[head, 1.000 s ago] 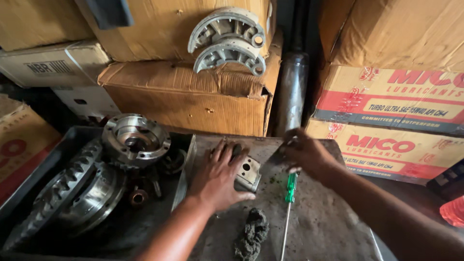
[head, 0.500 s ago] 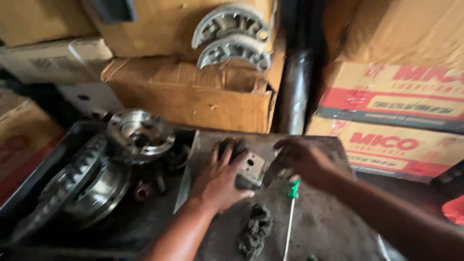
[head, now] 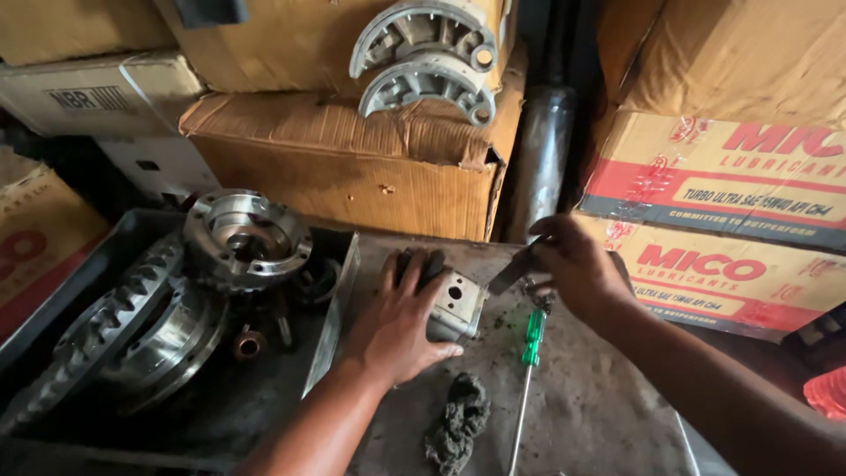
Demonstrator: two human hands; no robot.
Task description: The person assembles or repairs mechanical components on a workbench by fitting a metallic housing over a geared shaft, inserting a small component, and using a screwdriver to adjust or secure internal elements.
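A tray [head: 132, 238] with gear parts [head: 132, 326] sits lower left. Centre, a metal block [head: 456, 308] lies on the bench [head: 599, 414]; a screwdriver [head: 527, 370] lies right of it, boxes [head: 352, 167] behind.

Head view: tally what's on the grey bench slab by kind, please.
Metal block under left hand: 1
Green-handled screwdriver: 1
Dark greasy rag: 1
Flat dark tool in right hand: 1
Total: 4
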